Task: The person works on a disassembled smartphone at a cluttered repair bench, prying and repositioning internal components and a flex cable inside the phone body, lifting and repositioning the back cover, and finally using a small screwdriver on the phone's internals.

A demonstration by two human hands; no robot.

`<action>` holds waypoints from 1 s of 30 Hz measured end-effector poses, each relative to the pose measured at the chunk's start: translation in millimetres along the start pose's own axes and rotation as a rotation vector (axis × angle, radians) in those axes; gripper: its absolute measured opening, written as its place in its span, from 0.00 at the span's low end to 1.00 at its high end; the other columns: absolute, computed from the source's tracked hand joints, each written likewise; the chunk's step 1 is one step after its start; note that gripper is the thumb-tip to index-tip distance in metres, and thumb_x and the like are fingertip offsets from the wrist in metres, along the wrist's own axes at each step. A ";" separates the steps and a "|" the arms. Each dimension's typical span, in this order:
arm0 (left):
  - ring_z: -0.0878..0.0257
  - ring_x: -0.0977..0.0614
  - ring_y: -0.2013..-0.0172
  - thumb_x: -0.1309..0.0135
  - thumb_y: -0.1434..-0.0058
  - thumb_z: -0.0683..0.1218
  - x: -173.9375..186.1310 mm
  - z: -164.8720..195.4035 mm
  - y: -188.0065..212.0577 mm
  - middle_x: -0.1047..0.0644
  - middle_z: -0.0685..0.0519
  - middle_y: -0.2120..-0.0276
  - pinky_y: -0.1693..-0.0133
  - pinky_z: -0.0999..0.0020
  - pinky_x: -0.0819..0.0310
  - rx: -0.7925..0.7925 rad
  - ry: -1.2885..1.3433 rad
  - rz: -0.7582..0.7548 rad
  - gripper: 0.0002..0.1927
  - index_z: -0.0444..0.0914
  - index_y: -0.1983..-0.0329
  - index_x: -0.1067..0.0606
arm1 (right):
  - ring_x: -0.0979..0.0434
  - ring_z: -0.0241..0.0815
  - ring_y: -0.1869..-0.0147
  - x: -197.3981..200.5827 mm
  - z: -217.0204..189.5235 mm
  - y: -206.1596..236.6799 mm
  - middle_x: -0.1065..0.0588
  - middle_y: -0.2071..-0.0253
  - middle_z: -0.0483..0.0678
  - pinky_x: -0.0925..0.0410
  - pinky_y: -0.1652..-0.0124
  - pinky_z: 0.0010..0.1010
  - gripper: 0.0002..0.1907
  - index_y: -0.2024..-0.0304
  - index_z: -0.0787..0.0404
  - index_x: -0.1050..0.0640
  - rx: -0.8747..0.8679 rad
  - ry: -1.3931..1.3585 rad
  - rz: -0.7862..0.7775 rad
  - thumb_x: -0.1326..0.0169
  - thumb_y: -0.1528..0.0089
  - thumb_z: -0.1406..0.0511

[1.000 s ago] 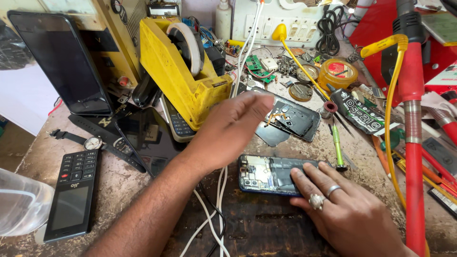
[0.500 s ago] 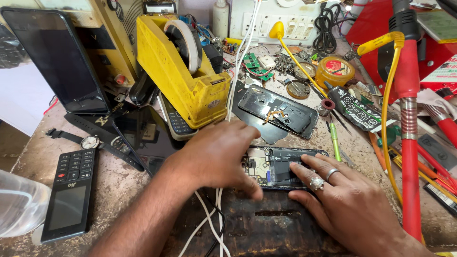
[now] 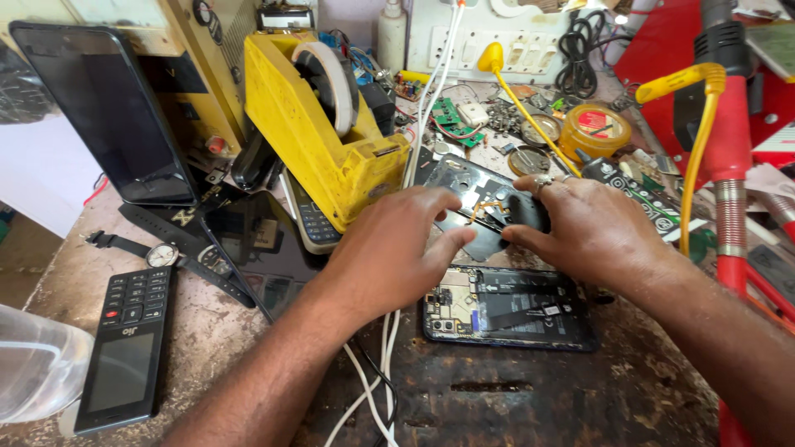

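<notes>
Two hands meet over a black phone back cover (image 3: pixel 464 194) lying just above the middle of the bench. From seven o'clock the left hand (image 3: pixel 389 252) comes in, its fingers stretched onto the cover's near edge and the thumb pressing the lower rim; it pinches the cover rather than closing into a fist. From four o'clock the right hand (image 3: pixel 592 228), wearing rings, curls over the cover's right end and grips it there. Just below both hands, at about five o'clock from the centre, lies an opened phone (image 3: pixel 505 308) with its insides showing, flat on the dark mat. White cables (image 3: pixel 373 389) run under the left wrist. At eleven o'clock a yellow tape dispenser (image 3: pixel 319 124) stands just beside the cover. Well apart at eight o'clock lie a keypad phone (image 3: pixel 124 348) and a wristwatch (image 3: pixel 161 255).
</notes>
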State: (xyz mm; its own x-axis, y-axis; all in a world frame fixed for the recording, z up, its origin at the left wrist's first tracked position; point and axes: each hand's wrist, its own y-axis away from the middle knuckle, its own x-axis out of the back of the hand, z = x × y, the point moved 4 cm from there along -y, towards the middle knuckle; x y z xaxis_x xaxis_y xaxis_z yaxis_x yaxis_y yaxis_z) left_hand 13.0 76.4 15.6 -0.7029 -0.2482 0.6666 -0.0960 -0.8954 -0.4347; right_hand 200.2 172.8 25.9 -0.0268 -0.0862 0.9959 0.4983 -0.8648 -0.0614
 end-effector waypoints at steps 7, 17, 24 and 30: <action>0.48 0.17 0.54 0.45 0.36 0.46 -9.8 -3.1 -4.1 0.18 0.43 0.56 0.53 0.53 0.26 0.007 0.108 0.105 0.15 0.35 0.49 0.23 | 0.20 0.50 0.48 -13.3 15.3 -8.9 0.20 0.54 0.53 0.28 0.49 0.43 0.34 0.43 0.48 0.25 -0.005 -0.216 0.009 0.31 0.49 0.49; 0.60 0.14 0.57 0.45 0.32 0.49 -8.9 -9.9 -7.5 0.17 0.45 0.55 0.55 0.65 0.20 0.051 0.345 0.220 0.23 0.32 0.38 0.28 | 0.22 0.44 0.74 9.2 8.3 14.2 0.20 0.44 0.46 0.27 0.70 0.36 0.38 0.37 0.55 0.29 0.109 -0.419 0.297 0.31 0.49 0.60; 0.71 0.21 0.66 0.42 0.36 0.47 -32.2 -18.2 -12.1 0.20 0.53 0.63 0.64 0.72 0.22 0.207 0.684 0.043 0.26 0.34 0.37 0.30 | 0.21 0.42 0.64 24.2 -11.5 26.0 0.20 0.51 0.46 0.28 0.61 0.33 0.36 0.38 0.51 0.28 0.286 -0.375 0.299 0.30 0.48 0.59; 0.73 0.21 0.68 0.45 0.35 0.43 -35.2 -24.3 -14.3 0.19 0.56 0.65 0.67 0.74 0.23 0.236 0.909 0.009 0.16 0.34 0.45 0.25 | 0.27 0.41 0.35 27.6 -11.9 21.7 0.30 0.36 0.51 0.30 0.42 0.34 0.39 0.33 0.62 0.34 0.593 -0.842 0.278 0.35 0.46 0.66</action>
State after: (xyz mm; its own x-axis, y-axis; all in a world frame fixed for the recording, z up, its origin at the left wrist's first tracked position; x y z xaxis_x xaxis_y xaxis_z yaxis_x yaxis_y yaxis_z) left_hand 22.0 106.9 -16.4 -0.9933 0.0395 -0.1082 -0.0128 -0.9713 -0.2373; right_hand 199.9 145.7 51.3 0.6474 0.3225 0.6905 0.7429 -0.4692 -0.4774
